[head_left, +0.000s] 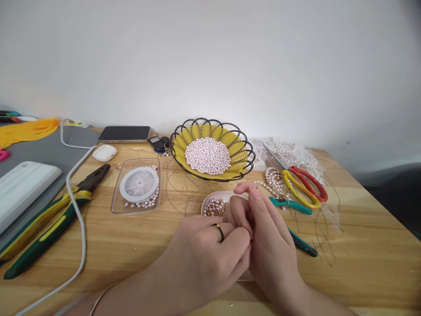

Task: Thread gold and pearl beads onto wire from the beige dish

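Note:
My left hand (pixel 210 250), with a black ring on one finger, is closed and pressed against my right hand (pixel 269 237). The right hand's fingers are curled in a pinch, with the index finger bent above. What sits between the fingertips is hidden, apart from a thin strand-like glint. Beneath both hands lies a pale tray (pixel 210 197), mostly covered by them, with pink and gold beads (pixel 214 207) in its left part. Teal-handled pliers (pixel 302 243) stick out from behind the right hand.
Behind the hands stands a yellow basket (pixel 241 153) of pink beads (pixel 208 156). Scissors (pixel 301 184) and strung beads (pixel 276 180) lie right. To the left are a clear box (pixel 113 204) with a spool (pixel 138 183), large green-yellow pliers (pixel 62 219), a white cable (pixel 80 219) and a phone (pixel 124 133).

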Demonstrator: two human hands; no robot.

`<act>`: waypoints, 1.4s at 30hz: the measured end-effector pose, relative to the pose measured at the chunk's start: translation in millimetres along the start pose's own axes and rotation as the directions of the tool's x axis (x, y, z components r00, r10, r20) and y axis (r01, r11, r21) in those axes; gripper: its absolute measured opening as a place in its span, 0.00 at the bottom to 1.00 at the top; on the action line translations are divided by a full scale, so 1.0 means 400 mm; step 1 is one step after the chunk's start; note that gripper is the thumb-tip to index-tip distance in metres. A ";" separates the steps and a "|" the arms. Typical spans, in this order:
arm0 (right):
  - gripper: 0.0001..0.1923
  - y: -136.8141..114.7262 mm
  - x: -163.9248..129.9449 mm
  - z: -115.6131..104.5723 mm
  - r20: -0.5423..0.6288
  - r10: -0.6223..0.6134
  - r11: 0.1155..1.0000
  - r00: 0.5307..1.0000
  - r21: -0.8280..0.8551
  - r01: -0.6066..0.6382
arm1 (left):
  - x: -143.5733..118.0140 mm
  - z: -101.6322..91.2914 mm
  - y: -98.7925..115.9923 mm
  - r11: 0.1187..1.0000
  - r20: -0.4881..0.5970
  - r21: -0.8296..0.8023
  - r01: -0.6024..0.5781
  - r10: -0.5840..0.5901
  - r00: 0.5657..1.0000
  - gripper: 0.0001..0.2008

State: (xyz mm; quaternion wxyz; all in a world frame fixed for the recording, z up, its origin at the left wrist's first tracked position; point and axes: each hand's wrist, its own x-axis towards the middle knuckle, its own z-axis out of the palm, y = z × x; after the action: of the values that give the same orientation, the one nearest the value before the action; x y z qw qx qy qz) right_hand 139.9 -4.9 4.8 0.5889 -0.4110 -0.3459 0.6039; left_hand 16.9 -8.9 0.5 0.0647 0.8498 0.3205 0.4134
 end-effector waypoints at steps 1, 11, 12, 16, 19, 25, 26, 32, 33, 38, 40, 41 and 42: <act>0.13 0.000 -0.001 0.000 0.000 -0.006 1.000 1.000 -0.005 0.006 | -0.001 0.000 -0.001 1.000 0.007 -0.003 -0.003 0.003 1.000 0.19; 0.14 0.003 -0.001 -0.005 0.010 0.000 1.000 1.000 -0.032 0.001 | 0.009 -0.004 -0.004 0.999 0.037 0.001 -0.044 0.044 0.998 0.20; 0.14 0.003 0.000 -0.005 0.012 0.000 0.999 1.000 -0.039 0.001 | 0.008 -0.004 -0.004 0.999 0.041 -0.004 -0.046 0.046 0.998 0.20; 0.14 0.000 0.000 -0.005 0.017 -0.007 0.998 1.000 -0.057 0.008 | 0.004 -0.004 -0.005 0.999 0.055 -0.012 -0.043 0.044 0.998 0.19; 0.13 -0.001 -0.002 -0.004 0.023 -0.020 0.999 1.000 -0.042 0.021 | 0.001 -0.004 -0.003 0.999 0.059 -0.019 -0.048 0.049 0.997 0.20; 0.13 -0.002 0.001 -0.005 0.037 -0.018 0.999 0.999 -0.040 0.020 | -0.004 -0.009 -0.003 0.996 0.104 -0.086 -0.018 0.027 0.994 0.18; 0.13 -0.003 0.003 -0.005 0.041 -0.012 0.999 0.999 -0.044 0.014 | -0.004 -0.010 -0.003 0.995 0.113 -0.096 -0.013 0.024 0.993 0.17; 0.14 -0.013 0.008 -0.011 0.077 0.045 0.996 0.996 -0.085 -0.039 | 0.000 -0.014 -0.007 0.990 0.154 -0.142 0.011 0.011 0.988 0.15; 0.14 -0.015 0.008 -0.011 0.081 0.057 0.995 0.995 -0.092 -0.050 | 0.000 -0.015 -0.008 0.989 0.167 -0.149 0.021 0.004 0.986 0.15; 0.16 -0.025 0.013 -0.011 0.104 0.085 0.989 0.991 -0.130 -0.072 | -0.003 -0.017 -0.005 0.972 0.212 -0.211 0.101 -0.055 0.976 0.14; 0.16 -0.030 0.018 -0.011 0.115 0.065 0.986 0.991 -0.160 -0.046 | -0.004 -0.017 -0.004 0.965 0.236 -0.229 0.129 -0.073 0.969 0.14; 0.16 -0.033 0.020 -0.012 0.116 0.046 0.982 0.992 -0.185 -0.024 | -0.005 -0.017 -0.003 0.962 0.252 -0.233 0.141 -0.080 0.964 0.14; 0.16 -0.036 0.022 -0.014 0.115 0.023 0.976 0.993 -0.217 0.003 | -0.006 -0.017 -0.003 0.960 0.264 -0.235 0.151 -0.087 0.961 0.14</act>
State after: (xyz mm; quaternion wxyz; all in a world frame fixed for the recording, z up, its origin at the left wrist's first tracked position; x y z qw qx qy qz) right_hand 151.3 4.5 14.8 0.5161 -0.4385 -0.4416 0.5886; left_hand 10.1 -10.3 3.1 0.2376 0.8591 0.3053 0.3352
